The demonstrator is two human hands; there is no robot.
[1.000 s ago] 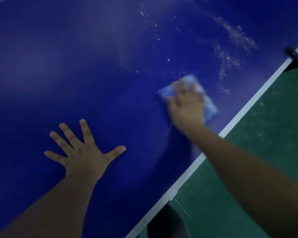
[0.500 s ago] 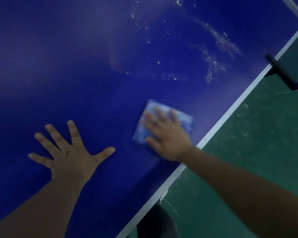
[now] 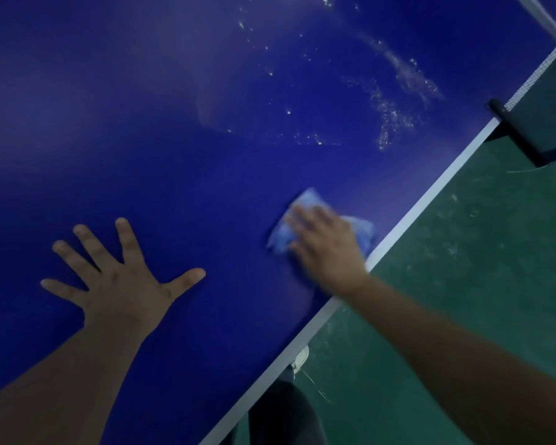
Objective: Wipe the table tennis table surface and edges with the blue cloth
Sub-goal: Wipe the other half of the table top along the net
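Flat-palm press, not a pinch: right hand (image 3: 326,252) lies on top of the blue cloth (image 3: 283,232), fingers roughly straight and spread over it, pushing it down onto the table surface (image 3: 180,175). Hand is motion-blurred so exact finger curl is hard to call, but nothing looks wrapped round the cloth. Cloth sits on the near right part of the table, just beside the white edge line (image 3: 430,191), folded into a small pad; pale blue, soft, a bit rumpled, corners poking out past the fingertips and the far side of the hand. Likely folded to give a thicker pad and flat contact for wiping.

Left hand (image 3: 119,277) is planted on the table well apart from the cloth, fingers splayed wide and straight, holding nothing. Judging by posture it braces the body while leaning over.

Table top is deep blue, smooth, slightly glossy with dull sheen patches. Pale speckled residue (image 3: 395,101) streaks the surface further out, toward the net post (image 3: 517,133), which is dark and clamped at the table edge. That patch reads as not yet wiped, so the task looks partway. Net (image 3: 540,75) is thin mesh with a white band. Green floor (image 3: 463,300) beyond the edge is scuffed and dusty.
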